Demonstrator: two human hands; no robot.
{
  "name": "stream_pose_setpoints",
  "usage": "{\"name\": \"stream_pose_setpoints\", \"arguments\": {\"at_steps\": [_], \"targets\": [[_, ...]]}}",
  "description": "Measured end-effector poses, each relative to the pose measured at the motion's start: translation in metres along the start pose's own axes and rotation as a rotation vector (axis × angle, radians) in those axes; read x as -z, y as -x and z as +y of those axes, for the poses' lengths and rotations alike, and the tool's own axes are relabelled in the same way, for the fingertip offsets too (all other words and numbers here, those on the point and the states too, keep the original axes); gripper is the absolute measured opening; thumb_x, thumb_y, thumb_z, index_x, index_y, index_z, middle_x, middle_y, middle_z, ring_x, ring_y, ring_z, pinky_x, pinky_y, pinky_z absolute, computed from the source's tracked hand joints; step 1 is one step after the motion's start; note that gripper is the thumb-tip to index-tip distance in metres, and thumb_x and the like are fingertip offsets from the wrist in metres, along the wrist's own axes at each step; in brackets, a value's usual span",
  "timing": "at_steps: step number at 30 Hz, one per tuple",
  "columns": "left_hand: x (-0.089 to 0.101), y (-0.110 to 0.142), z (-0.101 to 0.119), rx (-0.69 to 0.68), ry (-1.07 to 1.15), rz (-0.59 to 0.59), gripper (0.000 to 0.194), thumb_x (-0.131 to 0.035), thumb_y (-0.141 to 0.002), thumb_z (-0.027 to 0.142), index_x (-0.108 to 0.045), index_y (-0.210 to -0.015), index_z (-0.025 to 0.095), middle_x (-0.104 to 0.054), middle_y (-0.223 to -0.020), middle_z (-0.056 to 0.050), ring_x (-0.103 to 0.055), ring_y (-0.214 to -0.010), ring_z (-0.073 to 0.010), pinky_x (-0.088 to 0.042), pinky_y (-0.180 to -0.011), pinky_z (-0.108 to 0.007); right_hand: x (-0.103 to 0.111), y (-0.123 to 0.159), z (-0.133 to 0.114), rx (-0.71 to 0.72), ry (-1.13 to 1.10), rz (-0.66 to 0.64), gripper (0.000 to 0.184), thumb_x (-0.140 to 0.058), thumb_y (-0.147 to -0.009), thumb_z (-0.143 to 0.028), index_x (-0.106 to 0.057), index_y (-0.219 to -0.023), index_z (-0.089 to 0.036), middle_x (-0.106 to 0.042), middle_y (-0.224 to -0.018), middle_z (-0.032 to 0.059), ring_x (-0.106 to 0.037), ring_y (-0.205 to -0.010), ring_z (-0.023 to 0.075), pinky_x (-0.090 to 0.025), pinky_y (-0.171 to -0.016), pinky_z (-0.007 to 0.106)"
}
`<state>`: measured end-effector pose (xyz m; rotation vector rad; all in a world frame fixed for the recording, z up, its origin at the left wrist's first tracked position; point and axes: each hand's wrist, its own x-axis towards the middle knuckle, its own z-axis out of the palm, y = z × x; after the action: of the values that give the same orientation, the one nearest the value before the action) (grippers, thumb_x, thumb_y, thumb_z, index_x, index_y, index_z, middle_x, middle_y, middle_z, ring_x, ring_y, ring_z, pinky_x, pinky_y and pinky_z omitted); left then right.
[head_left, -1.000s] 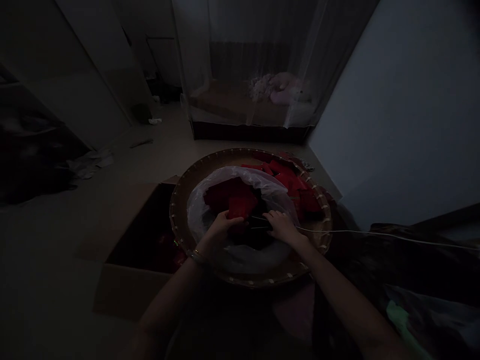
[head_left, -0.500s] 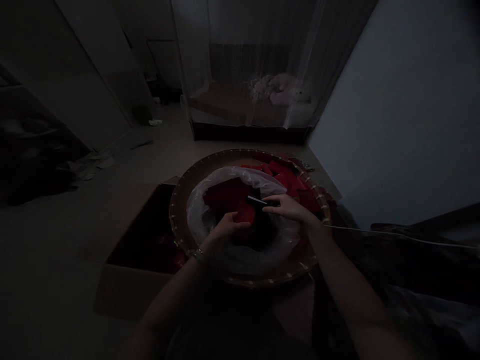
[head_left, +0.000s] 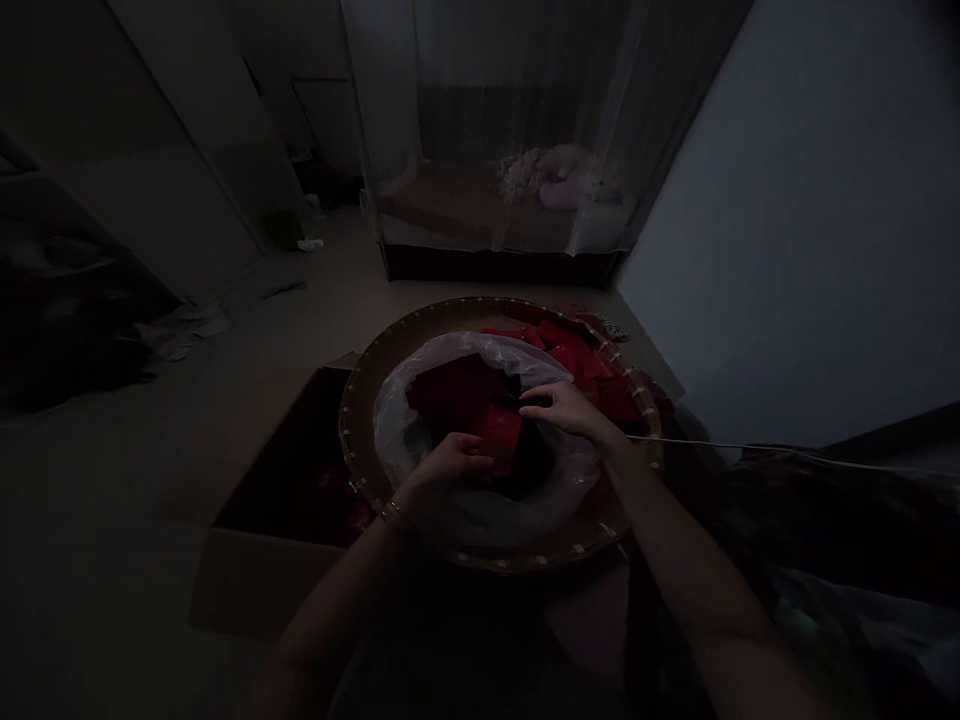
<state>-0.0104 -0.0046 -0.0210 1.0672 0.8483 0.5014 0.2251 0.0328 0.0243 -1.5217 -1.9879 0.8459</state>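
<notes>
Dim light. Left hand [head_left: 454, 460], frame centre: thumb and fingers clamped on left edge of red piece [head_left: 502, 435], above plastic bag [head_left: 394, 415] in round woven tray [head_left: 349, 420]. Right hand [head_left: 566, 408]: fingertips near piece's upper right corner; cannot tell whether gripping.

Red seen on near piece [head_left: 501, 435] and on loose pieces [head_left: 570, 350] at far right of brown tray [head_left: 358, 432]; edge [head_left: 346, 418] dotted with pale bindings [head_left: 578, 549]. Bag [head_left: 391, 410] tinted milky white, cord [head_left: 690, 440] at right white, right wall [head_left: 795, 200] blue-grey, far bundle [head_left: 562, 192] tinged pink.
</notes>
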Motion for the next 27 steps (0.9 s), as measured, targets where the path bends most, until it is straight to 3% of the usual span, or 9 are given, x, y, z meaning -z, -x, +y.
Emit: {"name": "stream_pose_setpoints", "arguments": {"at_steps": [4,8,11,15,20,27], "targets": [[0.003,-0.001,-0.003,-0.017,0.020,-0.004,0.042,-0.079,-0.059,0.030,-0.068,-0.093,0.009,-0.069,-0.079,-0.008,-0.063,-0.065,-0.0127,-0.048,-0.061,-0.021,0.002,-0.003,0.006,-0.020,-0.060,-0.027,0.035,-0.068,-0.069,-0.043,-0.071,-0.095,-0.020,-0.071,-0.097,0.0049,-0.064,-0.092,0.0234,-0.048,-0.081,0.031],[0.005,-0.001,-0.005,-0.014,0.005,0.029,0.040,-0.079,-0.059,0.029,-0.068,-0.090,0.009,-0.068,-0.075,-0.006,-0.062,-0.062,-0.0131,-0.047,-0.060,-0.022,0.013,-0.002,0.008,-0.102,-0.142,0.033,0.044,-0.066,-0.068,-0.047,-0.069,-0.100,-0.017,-0.070,-0.099,0.0060,-0.063,-0.093,0.0239,-0.048,-0.081,0.033],[0.004,-0.001,-0.005,-0.015,-0.015,0.028,0.040,-0.079,-0.058,0.029,-0.068,-0.091,0.009,-0.068,-0.076,-0.007,-0.063,-0.064,-0.0141,-0.048,-0.060,-0.023,0.018,0.001,0.009,-0.100,-0.147,-0.015,0.044,-0.068,-0.067,-0.047,-0.069,-0.100,-0.017,-0.071,-0.095,0.0053,-0.064,-0.091,0.0236,-0.048,-0.080,0.032],[0.004,-0.003,-0.004,-0.022,0.013,0.006,0.040,-0.080,-0.057,0.028,-0.068,-0.090,0.010,-0.069,-0.080,-0.007,-0.063,-0.066,-0.0138,-0.049,-0.062,-0.023,0.010,0.001,0.011,-0.035,-0.084,-0.080,0.039,-0.070,-0.066,-0.045,-0.071,-0.095,-0.018,-0.071,-0.092,0.0046,-0.064,-0.087,0.0230,-0.048,-0.076,0.031],[0.007,-0.003,-0.004,-0.026,0.041,-0.008,0.043,-0.080,-0.057,0.027,-0.069,-0.095,0.011,-0.069,-0.081,-0.007,-0.063,-0.066,-0.0134,-0.049,-0.063,-0.023,-0.001,-0.003,0.018,0.002,-0.069,-0.013,0.036,-0.069,-0.067,-0.045,-0.072,-0.094,-0.020,-0.071,-0.089,0.0038,-0.064,-0.082,0.0215,-0.049,-0.076,0.031],[0.005,-0.003,-0.003,-0.015,0.051,0.012,0.042,-0.080,-0.055,0.026,-0.069,-0.092,0.010,-0.069,-0.079,-0.006,-0.062,-0.064,-0.0123,-0.049,-0.062,-0.022,-0.001,-0.003,0.020,0.004,-0.082,-0.011,0.037,-0.070,-0.066,-0.044,-0.071,-0.094,-0.020,-0.071,-0.094,0.0041,-0.064,-0.087,0.0218,-0.048,-0.077,0.031]]}}
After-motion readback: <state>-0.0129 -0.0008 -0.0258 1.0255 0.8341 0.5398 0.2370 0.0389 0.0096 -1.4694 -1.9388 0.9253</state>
